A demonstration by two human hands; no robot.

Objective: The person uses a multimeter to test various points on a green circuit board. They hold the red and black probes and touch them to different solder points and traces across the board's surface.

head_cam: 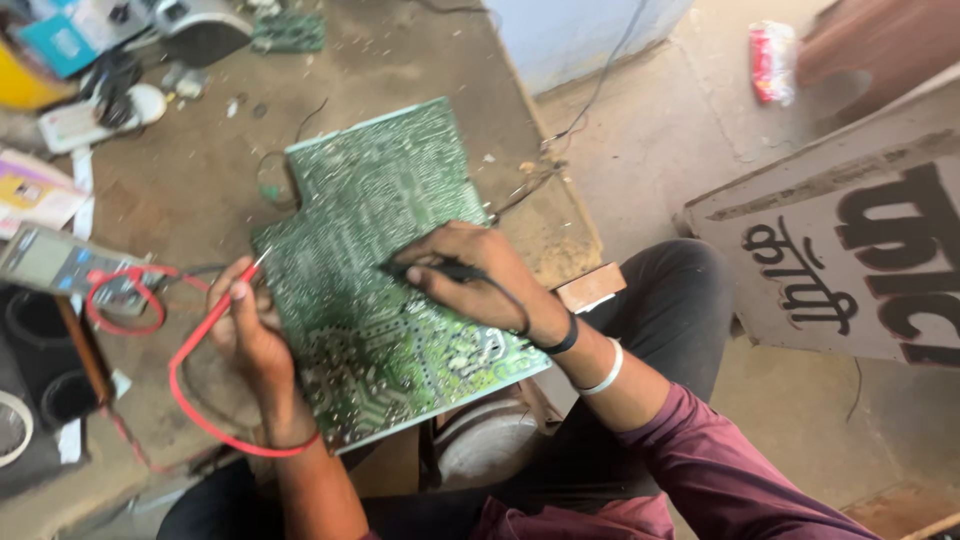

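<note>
Green and densely traced, the circuit board [385,270] lies solder side up on the dusty workbench [200,190], its near edge hanging over the bench front above your lap. Your left hand [250,335] rests at the board's left edge, fingers closed around a red probe [245,278] whose tip points up and to the right, at or just off the board's rim; contact cannot be confirmed. The red lead [195,400] loops down past your left wrist and back up toward a grey multimeter [60,262] lying at the bench's left side, well apart from the board. Your right hand [480,275] lies across the middle of the board, fingers pinched shut on a black probe [450,270] held nearly flat, tip pointing left against the board's surface. The black lead [505,295] curves over the back of that hand toward a black band and a white bangle [605,372] on your wrist. A second, smaller green board [288,32] sits at the far end of the bench amid loose clutter. To your right, on the floor, a pale lettered signboard [840,250] leans at an angle.
</note>
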